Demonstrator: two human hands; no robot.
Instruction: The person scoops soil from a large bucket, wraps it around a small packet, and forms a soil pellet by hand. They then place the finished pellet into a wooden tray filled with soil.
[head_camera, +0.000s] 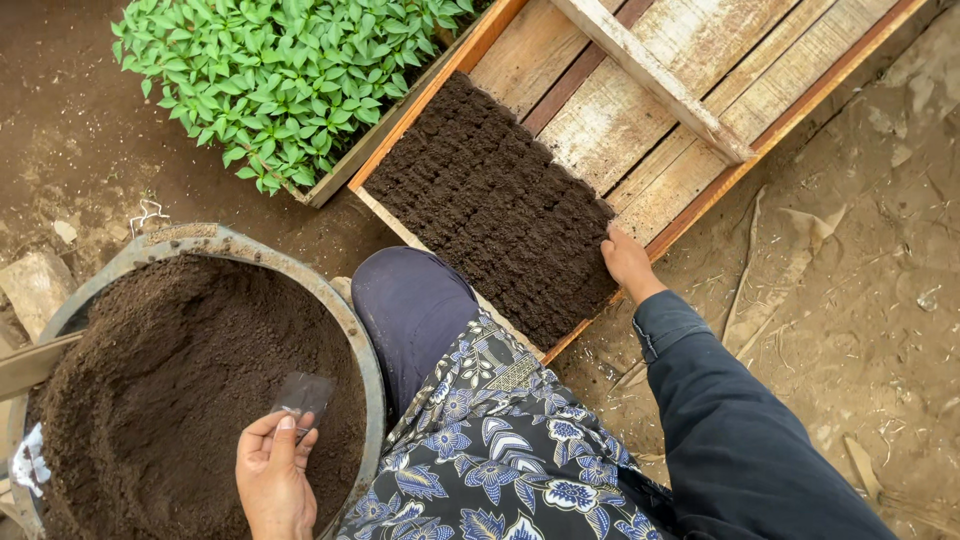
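A rough plank tray (640, 110) holds a crumbly block of dark soil cells (495, 205); the right hand (627, 262) rests at its edge, fingers together. A round metal basin (355, 325) holds loose soil; above it, left hand (272, 472) fingers pinch a small clear plastic bag (303, 393)

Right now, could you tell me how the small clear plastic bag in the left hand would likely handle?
The small plastic bag probably feels floppy and very light: it is thin and see-through, pinched by the left hand over the soil basin. It may crumple easily.
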